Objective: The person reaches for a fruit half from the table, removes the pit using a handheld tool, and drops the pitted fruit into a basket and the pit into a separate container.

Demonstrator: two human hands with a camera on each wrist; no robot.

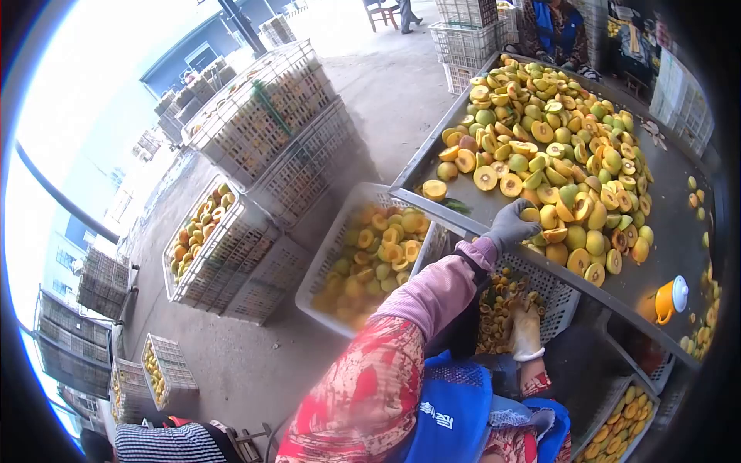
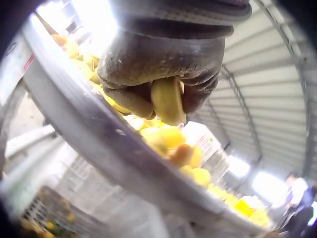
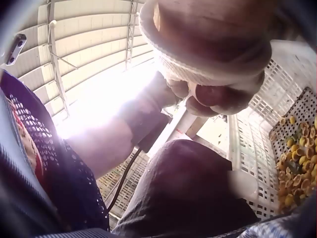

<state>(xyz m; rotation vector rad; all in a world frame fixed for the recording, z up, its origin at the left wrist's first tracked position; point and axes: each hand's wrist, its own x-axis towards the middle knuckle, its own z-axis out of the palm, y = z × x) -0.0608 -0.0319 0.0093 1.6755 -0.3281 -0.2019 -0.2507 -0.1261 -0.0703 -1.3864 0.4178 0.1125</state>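
Outdoors, the left hand (image 1: pixel 511 224) grips a peach half (image 2: pixel 167 100) on the metal table (image 1: pixel 671 231); the right hand's (image 1: pixel 526 330) grip is unclear.

Right hand (image 1: pixel 527 330) half hidden below table edge (image 1: pixel 540 266); fingertips curled, contents unclear. Crate (image 3: pixel 292 163) cut off at right border.

Fruit-processing yard: long grey metal table (image 1: pixel 664 231) heaped with halved yellow peaches (image 1: pixel 556 147), stacked white plastic crates (image 1: pixel 262 116), corrugated shed roof (image 3: pixel 94 29).
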